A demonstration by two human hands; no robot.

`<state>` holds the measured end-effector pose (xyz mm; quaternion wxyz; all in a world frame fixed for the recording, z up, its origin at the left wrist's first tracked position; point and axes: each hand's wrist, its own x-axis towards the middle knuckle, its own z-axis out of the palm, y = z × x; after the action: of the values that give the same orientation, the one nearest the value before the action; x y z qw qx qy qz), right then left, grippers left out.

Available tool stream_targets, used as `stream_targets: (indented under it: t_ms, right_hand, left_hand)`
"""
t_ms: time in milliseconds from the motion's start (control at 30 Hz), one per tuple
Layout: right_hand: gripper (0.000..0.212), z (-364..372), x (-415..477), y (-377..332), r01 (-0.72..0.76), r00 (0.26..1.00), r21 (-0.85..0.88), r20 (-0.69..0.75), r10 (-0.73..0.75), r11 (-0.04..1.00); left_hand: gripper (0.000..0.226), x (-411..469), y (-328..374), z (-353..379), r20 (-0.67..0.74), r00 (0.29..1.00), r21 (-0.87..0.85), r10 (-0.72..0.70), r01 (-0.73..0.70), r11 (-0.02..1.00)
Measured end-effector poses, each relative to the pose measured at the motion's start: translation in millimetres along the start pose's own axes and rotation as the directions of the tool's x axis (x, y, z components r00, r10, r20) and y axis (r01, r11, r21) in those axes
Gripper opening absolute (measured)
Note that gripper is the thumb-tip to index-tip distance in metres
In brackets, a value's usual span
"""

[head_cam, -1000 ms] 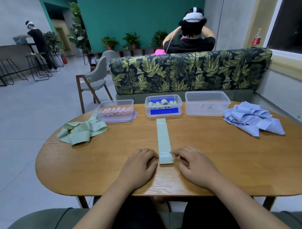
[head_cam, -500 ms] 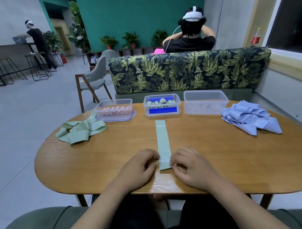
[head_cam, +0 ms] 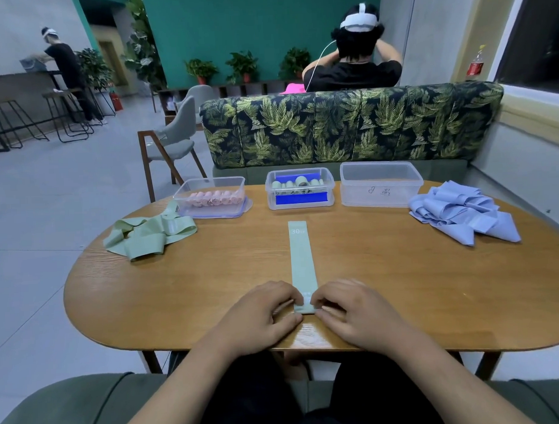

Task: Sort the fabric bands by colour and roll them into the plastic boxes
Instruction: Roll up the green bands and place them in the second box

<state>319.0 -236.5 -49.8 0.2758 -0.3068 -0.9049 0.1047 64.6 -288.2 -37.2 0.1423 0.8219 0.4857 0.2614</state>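
Observation:
A green fabric band (head_cam: pixel 301 258) lies flat and straight on the wooden table (head_cam: pixel 401 287), running away from me. My left hand (head_cam: pixel 259 317) and my right hand (head_cam: pixel 354 314) pinch its near end from either side, where a small fold has started. At the table's far edge stand three clear plastic boxes: the left box (head_cam: pixel 211 198) holds pink rolls, the middle box (head_cam: pixel 299 189) holds green rolls, the right box (head_cam: pixel 380 184) shows no bands. Loose green bands (head_cam: pixel 149 233) lie at the left, and a heap of blue bands (head_cam: pixel 465 215) at the right.
A leaf-patterned sofa back (head_cam: pixel 351 123) stands right behind the table, with a person sitting beyond it. A grey chair (head_cam: pixel 174 142) stands at the back left. Another person stands by bar stools far left.
Both hands have closed in on the band's near end, and that end has lifted and begun to fold over. The view has tilted slightly.

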Motion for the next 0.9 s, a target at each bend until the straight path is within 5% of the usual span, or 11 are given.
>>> stream_targets:
  t_ms: [400, 900]
  right_hand:
    - [0.024, -1.9, -1.2, -3.5, -0.041, 0.999, -0.020, -0.034, 0.040, 0.999]
    - [0.022, 0.6, -2.6, -0.7, -0.034, 0.999, -0.031, 0.005, 0.034, 0.999]
  left_hand:
    - [0.043, -1.3, 5.4, -2.6, -0.032, 0.998, -0.052, -0.053, 0.051, 0.997]
    - [0.041, -2.5, 5.4, -2.2, -0.010, 1.000, -0.017, -0.027, 0.027, 0.999]
